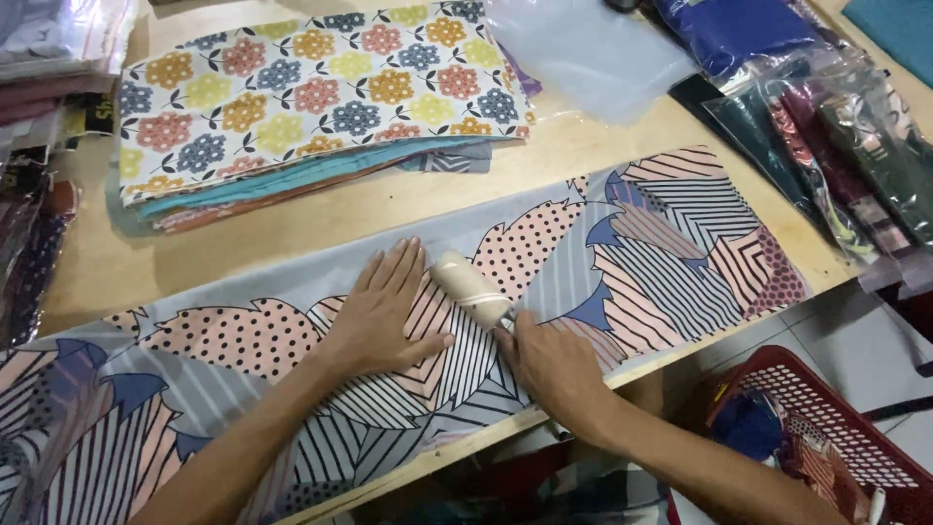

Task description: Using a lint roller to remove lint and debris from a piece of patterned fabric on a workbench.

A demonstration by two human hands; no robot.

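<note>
A long folded cloth (641, 243) with a leaf pattern in grey, pink and blue lies across the wooden table (340, 209). My left hand (384, 311) rests flat on it, fingers spread, pressing the cloth down. My right hand (549, 365) grips the handle of a lint roller (469, 285), whose pale cylinder lies on the cloth just right of my left fingertips.
A stack of folded cloths (311, 97) topped by a flowered one sits at the back. Bagged fabrics (826, 126) lie at the right and more packs (39, 58) at the left. A clear plastic bag (588, 53) lies behind. A red basket (826, 428) stands below the table edge.
</note>
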